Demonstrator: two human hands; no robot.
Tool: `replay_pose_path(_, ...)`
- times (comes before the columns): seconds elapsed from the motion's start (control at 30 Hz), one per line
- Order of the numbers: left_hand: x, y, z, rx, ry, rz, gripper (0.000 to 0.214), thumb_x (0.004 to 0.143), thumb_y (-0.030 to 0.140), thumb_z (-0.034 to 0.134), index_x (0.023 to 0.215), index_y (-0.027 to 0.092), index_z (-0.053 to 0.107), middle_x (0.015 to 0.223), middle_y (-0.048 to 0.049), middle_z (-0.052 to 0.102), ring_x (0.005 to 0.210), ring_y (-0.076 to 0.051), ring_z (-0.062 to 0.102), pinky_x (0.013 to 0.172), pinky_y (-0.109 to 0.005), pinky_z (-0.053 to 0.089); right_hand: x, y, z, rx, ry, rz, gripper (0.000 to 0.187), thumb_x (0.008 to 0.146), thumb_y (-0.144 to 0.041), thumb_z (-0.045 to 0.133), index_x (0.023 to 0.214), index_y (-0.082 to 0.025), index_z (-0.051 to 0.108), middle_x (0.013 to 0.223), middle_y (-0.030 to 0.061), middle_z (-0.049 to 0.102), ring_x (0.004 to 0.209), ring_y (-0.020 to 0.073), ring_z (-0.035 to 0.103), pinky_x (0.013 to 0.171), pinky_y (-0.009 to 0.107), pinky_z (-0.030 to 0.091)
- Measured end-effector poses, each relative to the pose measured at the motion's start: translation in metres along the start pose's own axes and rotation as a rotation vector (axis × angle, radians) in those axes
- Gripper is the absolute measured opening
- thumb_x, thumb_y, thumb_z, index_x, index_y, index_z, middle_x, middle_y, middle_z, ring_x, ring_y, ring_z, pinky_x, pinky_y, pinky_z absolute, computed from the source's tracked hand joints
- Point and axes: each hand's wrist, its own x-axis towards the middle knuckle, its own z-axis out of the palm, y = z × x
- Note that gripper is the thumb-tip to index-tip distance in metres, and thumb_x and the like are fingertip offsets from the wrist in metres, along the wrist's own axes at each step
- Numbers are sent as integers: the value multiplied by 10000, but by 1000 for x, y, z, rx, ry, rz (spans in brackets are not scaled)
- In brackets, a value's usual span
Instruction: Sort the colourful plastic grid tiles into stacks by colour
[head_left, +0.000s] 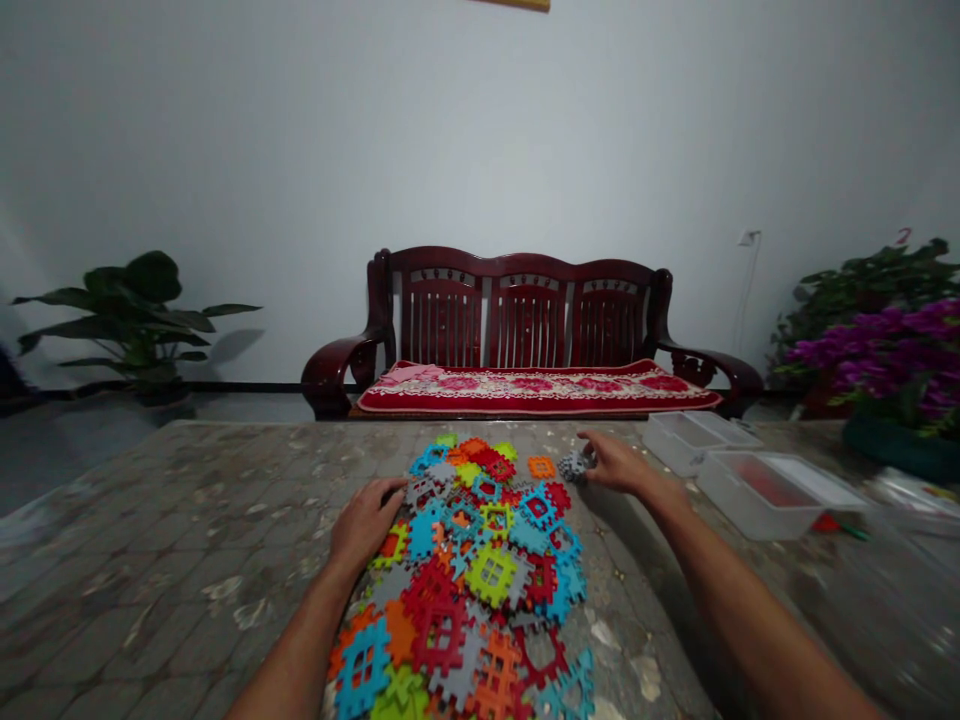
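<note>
A long heap of interlocking plastic tiles [491, 574] in red, orange, lime, blue and grey lies in front of me, many with window cut-outs and toothed edges. My left hand [370, 518] rests against the heap's left side, fingers stretched toward a grey tile [424, 492]; nothing shows in its grasp. To the right of the heap, my right hand [616, 464] grips a small cluster of grey toothed tiles [574, 466] between thumb and fingers, partly hidden by them. Just left of that cluster lies a single orange square tile [541, 467].
Two clear plastic boxes [757, 510] stand on the patterned table [225, 560] at right, beside transparent packaging [892, 590]. Purple flowers in a pot [900, 445] stand at far right. A wooden bench [525, 310] is beyond the table; a leafy plant [142, 320] stands at left.
</note>
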Motion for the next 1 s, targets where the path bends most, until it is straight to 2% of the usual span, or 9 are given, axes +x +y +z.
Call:
replay_pose_path(0.3,0,-4,4,-16,35,2,350,922,374,459,1115,270,731,1245,-16,736,1158,-202,650,1040,-316,456,16,3,8,-127,-63,-65,706,683,-172,686,1379,-217,578,1107,85,742,1028,275,672,884,349,495)
replay_pose_path(0.47,1,-4,4,-19,28,0,360,922,362,462,1135,254,732,1250,-28,732,1161,-209,646,1058,-328,447,-2,-11,15,100,35,-125,605,722,-199,655,1326,-193,623,1173,102,727,1056,281,667,954,412,495)
replay_pose_path(0.6,0,-1,3,-5,19,5,364,930,350,458,1156,256,726,1247,-24,731,1166,-205,641,1054,-319,446,-36,-38,33,339,121,-155,469,801,-325,628,1255,-213,675,1200,100,713,1090,282,653,977,437,501)
replay_pose_path(0.73,-2,4,0,11,15,-10,361,934,338,459,1159,257,730,1252,-25,729,1161,-210,644,1033,-318,456,-64,-58,60,348,175,-162,505,871,-449,596,1309,-200,641,1300,121,666,1216,304,584,1078,487,433)
replay_pose_path(0.83,-3,5,-1,13,13,-17,357,938,343,464,1162,267,732,1262,-21,725,1161,-214,646,1017,-321,462,-70,-64,76,330,156,-186,494,944,-481,496,1334,-201,611,1353,129,632,1267,301,548,1115,499,402)
replay_pose_path(1.0,-3,5,0,14,10,-20,352,939,336,468,1162,266,731,1258,-20,727,1161,-212,644,1010,-319,463,-57,-70,88,304,113,-204,463,993,-442,407,1352,-202,574,1359,130,622,1275,283,541,1123,480,397)
